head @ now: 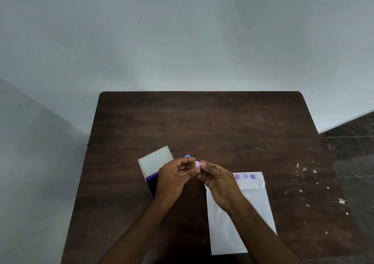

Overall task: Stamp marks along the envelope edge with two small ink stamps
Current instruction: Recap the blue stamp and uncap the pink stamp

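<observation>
- Tabletop point(222, 126): dark wood, pale flecks along right side. Risk: ink transferred here if a wet stamp face is set down or dropped; likely hard to spot on so dark a surface.
- Envelope point(238, 213): white, lying lengthwise on right half of tabletop, far edge folded as a flap. Not pinned by either hand. Risk: could slide or rotate under the next press and throw the row off the edge line.
- Ink pad point(155, 160): open, pale lid raised, purple pad partly hidden under left wrist. Risk: a left forearm or wrist lowered carelessly could pick up ink and carry it to the paper.
- Left hand point(174, 174): raised above tabletop, fingers curled, tips meeting the pink stamp from the left. Whether gripping firmly or only touching: cannot tell.
- Right hand point(218, 180): raised over near-left corner of flap, fingertips pinching the pink stamp from the right. Risk: heel of hand near fresh marks, smear possible on descent.
- Stamped marks point(245, 176): three purple prints in a row on flap, rightward part of edge; remainder hidden by right hand. Risk: uneven spacing or overlap at next placement.
- Pink stamp point(198, 165): held sideways between both hands, yellowish face turned left. Risk: ink onto fingers; slip during transfer.
- Blue stamp point(187, 156): just behind hands, mostly hidden. Risk: knocked over.
</observation>
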The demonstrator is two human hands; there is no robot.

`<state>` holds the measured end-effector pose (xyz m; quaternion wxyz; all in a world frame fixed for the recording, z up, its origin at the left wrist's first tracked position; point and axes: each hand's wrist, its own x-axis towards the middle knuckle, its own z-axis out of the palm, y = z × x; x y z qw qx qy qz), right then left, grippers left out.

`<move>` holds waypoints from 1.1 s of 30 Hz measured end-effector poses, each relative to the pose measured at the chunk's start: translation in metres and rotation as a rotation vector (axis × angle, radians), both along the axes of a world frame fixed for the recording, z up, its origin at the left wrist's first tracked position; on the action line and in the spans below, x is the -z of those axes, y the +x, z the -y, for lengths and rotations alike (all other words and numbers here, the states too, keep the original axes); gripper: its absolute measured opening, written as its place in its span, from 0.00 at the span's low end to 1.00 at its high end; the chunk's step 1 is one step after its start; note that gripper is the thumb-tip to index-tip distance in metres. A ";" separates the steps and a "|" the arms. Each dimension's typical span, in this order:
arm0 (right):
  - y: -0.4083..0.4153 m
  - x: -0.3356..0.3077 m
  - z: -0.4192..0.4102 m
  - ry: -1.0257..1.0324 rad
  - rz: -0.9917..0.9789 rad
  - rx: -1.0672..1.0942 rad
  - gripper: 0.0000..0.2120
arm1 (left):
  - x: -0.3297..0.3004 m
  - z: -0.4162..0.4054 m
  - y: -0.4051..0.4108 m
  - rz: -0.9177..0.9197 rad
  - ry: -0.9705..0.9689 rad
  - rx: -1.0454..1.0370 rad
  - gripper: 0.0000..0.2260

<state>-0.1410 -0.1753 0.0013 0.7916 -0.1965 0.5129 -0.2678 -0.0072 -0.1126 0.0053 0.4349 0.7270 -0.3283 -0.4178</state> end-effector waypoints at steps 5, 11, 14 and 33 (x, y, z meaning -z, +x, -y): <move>-0.001 -0.002 -0.001 -0.001 0.022 0.035 0.11 | 0.000 0.001 -0.002 0.002 0.006 -0.020 0.13; -0.001 0.000 -0.002 -0.023 0.051 0.062 0.10 | 0.002 0.001 -0.003 0.053 -0.010 0.007 0.13; -0.001 0.000 -0.002 -0.030 0.051 0.065 0.09 | 0.001 0.001 -0.004 0.017 -0.007 -0.018 0.13; -0.001 -0.001 -0.002 -0.006 0.067 0.063 0.10 | -0.004 0.001 -0.001 0.022 -0.025 -0.022 0.14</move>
